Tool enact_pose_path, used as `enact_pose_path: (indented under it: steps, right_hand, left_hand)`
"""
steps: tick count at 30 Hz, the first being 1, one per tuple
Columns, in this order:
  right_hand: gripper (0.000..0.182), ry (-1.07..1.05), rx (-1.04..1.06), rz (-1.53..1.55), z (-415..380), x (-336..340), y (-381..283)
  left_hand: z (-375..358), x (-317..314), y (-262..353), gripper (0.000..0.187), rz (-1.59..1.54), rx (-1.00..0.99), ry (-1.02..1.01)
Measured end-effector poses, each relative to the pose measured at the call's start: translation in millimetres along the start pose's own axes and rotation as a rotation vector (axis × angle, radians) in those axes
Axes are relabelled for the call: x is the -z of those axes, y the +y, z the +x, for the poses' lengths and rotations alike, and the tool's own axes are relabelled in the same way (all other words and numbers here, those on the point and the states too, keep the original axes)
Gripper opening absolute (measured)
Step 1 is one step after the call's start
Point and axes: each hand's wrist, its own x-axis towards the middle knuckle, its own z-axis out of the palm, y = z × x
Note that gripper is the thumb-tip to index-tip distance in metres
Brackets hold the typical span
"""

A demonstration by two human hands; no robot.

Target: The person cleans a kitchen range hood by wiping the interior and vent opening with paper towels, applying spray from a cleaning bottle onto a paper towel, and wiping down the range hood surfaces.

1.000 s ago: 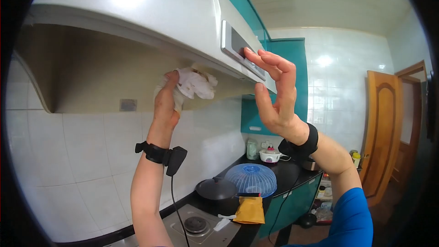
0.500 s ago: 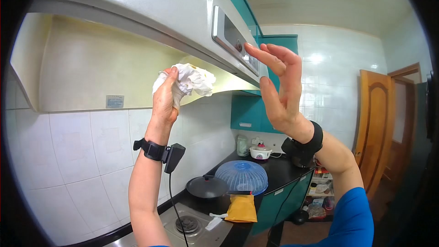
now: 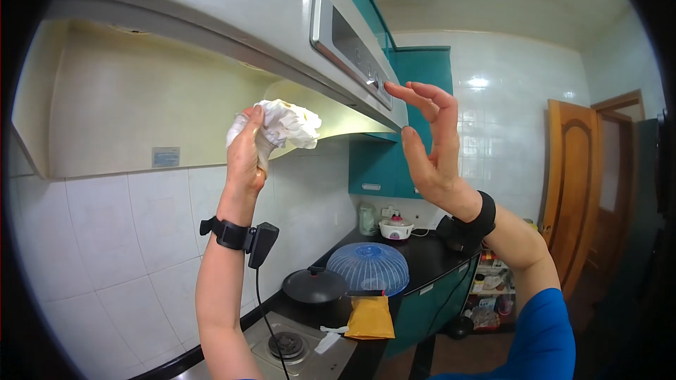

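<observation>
My left hand (image 3: pixel 244 158) is closed around a crumpled white cloth (image 3: pixel 289 123) with yellowish stains, raised in front of the hood's underside. Over the stove hangs the pale range hood (image 3: pixel 204 10), with a silver-framed control panel (image 3: pixel 352 49) on its front. My right hand (image 3: pixel 436 148) is up beside the right end of that panel, fingers spread and slightly bent, holding nothing. Its index fingertip is right at the panel's buttons. Each wrist wears a black strap; the left one carries a small device (image 3: pixel 263 245) with a cable.
Below is a gas stove (image 3: pixel 320 359) with a burner. On the black counter are a lidded black pan (image 3: pixel 315 286), a blue mesh food cover (image 3: pixel 368 267), a yellow packet (image 3: pixel 370 318) and a white cooker (image 3: pixel 396 228). A wooden door (image 3: pixel 567 190) stands at the right.
My right index fingertip has shifted along the control panel toward its right end. The view has turned slightly. My left hand still holds the cloth.
</observation>
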Motion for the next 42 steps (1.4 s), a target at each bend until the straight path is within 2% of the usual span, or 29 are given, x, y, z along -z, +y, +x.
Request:
enact_pose_path:
  steps: [6,8,9,10,12,13,14,16,17,19,20,22,24,26,28,32,34,39,40,42]
  right_hand:
    - [0.056,0.001,-0.001,-0.011,0,6,-1]
    - [0.055,0.031,-0.053,0.089,-3,3,0]
    - [0.048,0.106,-0.01,0.088,-3,-1,-5]
    - [0.048,0.088,-0.002,0.105,-5,-1,-4]
    - [0.04,-0.226,0.273,0.023,-19,-3,2]
    - [0.034,-0.268,0.219,0.062,-18,-15,-11]
    - [0.035,-0.35,0.227,0.065,-17,-28,-14]
    - [0.033,-0.436,0.083,0.173,-14,-61,-14]
    - [0.033,-0.451,0.094,0.166,-11,-77,-15]
    - [0.032,-0.474,-0.103,0.193,-1,-108,-4]
    - [0.032,-0.489,-0.106,0.182,3,-119,5]
    - [0.033,-0.431,-0.373,0.198,8,-138,28]
    - [0.035,-0.421,-0.409,0.191,11,-147,45]
    - [0.036,-0.35,-0.628,0.119,15,-147,51]
    - [0.035,-0.316,-0.56,0.074,6,-146,80]
    - [0.035,-0.323,-0.605,0.006,1,-138,100]
    - [0.034,-0.352,-0.574,-0.002,2,-137,106]
    - [0.033,-0.399,-0.546,-0.049,3,-124,117]
    - [0.032,-0.43,-0.515,-0.058,1,-120,121]
    - [0.031,-0.452,-0.498,-0.051,-4,-115,127]
  left_hand:
    - [-1,-7,0,0.023,0.029,0.006,0.019]
    - [-2,-1,1,0.022,0.04,-0.008,0.049]
    - [-1,-1,0,0.021,0.059,-0.01,0.048]
    - [1,-1,-1,0.02,0.075,-0.014,0.046]
    - [2,6,-9,0.02,0.079,-0.04,0.075]
    - [3,5,-9,0.02,0.108,-0.065,0.076]
    - [3,4,-12,0.021,0.136,-0.085,0.072]
    - [5,-1,-14,0.022,0.092,-0.093,0.078]
    - [5,-3,-14,0.023,0.1,-0.099,0.104]
    - [27,8,-23,0.023,0.119,-0.131,0.109]
    - [41,13,-30,0.023,0.102,-0.127,0.114]
    - [64,19,-42,0.023,0.065,-0.173,0.122]
    - [81,21,-55,0.019,0.058,-0.187,0.16]
    - [96,22,-76,0.017,0.071,-0.164,0.167]
    - [106,23,-101,0.016,0.036,-0.216,0.162]
    - [127,18,-126,0.01,-0.117,-0.084,-0.01]
    - [139,5,-134,0.008,-0.136,-0.245,-0.034]
    - [186,-14,-146,0.007,-0.159,-0.295,-0.001]
    - [200,-19,-156,0.012,0.0,-0.442,0.077]
    - [217,-26,-174,0.018,0.155,-0.585,0.159]
